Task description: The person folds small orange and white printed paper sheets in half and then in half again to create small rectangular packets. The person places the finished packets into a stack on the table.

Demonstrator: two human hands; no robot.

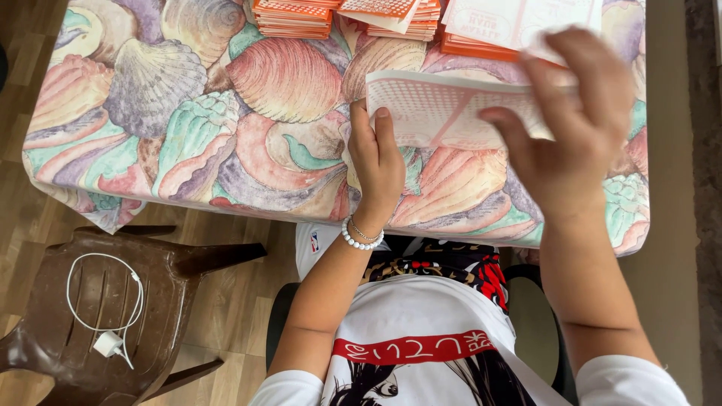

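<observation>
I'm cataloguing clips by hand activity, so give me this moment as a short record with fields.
Setting: table under a seashell-print cloth, seen from above
Left hand: grips the left edge of a white sheet with orange print, thumb on top
Right hand: blurred, over the sheet's right part; contact cannot be told
Far edge of table: stacks of orange-and-white printed sheets
Left wrist: white bead bracelet
Beside the person: brown plastic chair holding a white charger with cable
</observation>
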